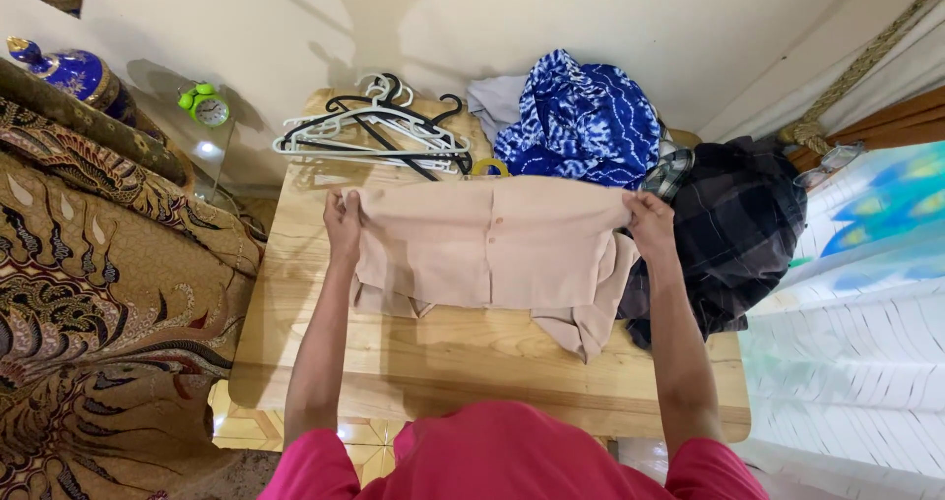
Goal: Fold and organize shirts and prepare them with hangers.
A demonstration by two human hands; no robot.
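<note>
Two hands, left hand [343, 222] and right hand [651, 220], pinch the beige shirt [492, 249] by its far edge; long axis spans fingers to fingers, hem hanging toward the wooden table [413, 352].

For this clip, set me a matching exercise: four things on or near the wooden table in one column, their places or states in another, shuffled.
Things:
1. beige shirt
2. hangers
3. blue patterned cloth
4. green alarm clock

Places or states:
A. heaped at the table's far right
B. off the table's far left corner, by the wall
C. held at both ends by the left hand and right hand
D. piled at the table's far edge, black and white

Pairs: 1-C, 2-D, 3-A, 4-B
</note>
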